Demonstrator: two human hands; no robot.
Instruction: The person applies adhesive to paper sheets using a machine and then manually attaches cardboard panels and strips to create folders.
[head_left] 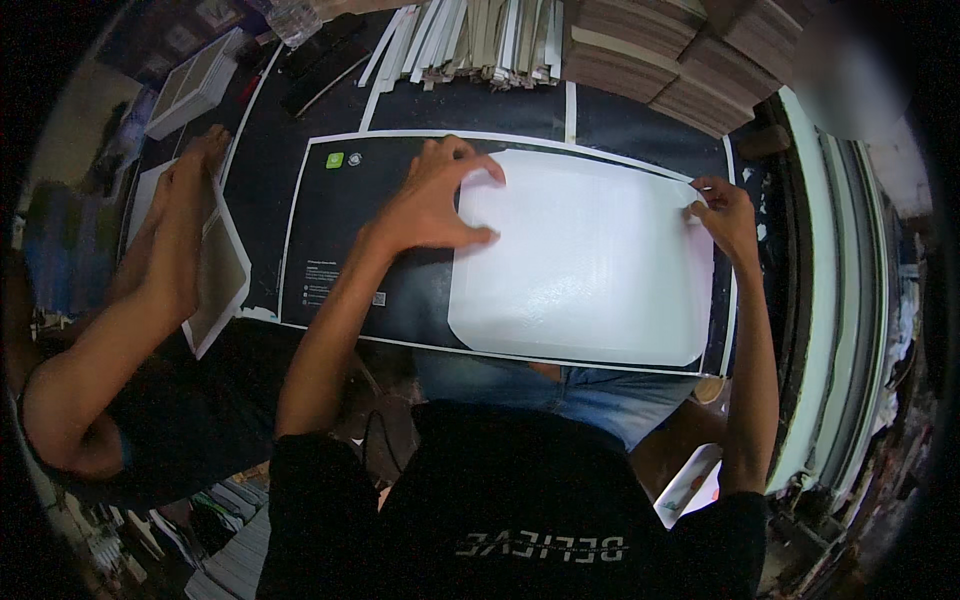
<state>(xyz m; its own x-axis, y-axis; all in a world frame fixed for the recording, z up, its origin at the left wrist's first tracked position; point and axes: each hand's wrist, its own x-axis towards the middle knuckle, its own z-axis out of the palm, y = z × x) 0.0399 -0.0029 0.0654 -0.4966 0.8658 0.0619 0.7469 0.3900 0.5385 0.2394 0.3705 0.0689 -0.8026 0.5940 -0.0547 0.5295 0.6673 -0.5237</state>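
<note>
A glossy white sheet (580, 260) with cut corners lies on the right part of a larger black printed sheet (400, 290) with a white border. My left hand (435, 200) is over the white sheet's upper left edge, thumb and fingers curved wide apart with nothing gripped between them. At the upper right corner, my right hand (728, 215) has its thumb and fingers closed on the white sheet's edge. A small green mark and a round emblem are printed near the black sheet's upper left corner.
Stacks of brown board (640, 60) stand at the back right, beside a bundle of thin strips (480, 40). To the left, a co-worker's arms (170, 250) handle a folded white panel (222, 275). A white box (195, 85) and a clear bottle (292, 22) are at the back left.
</note>
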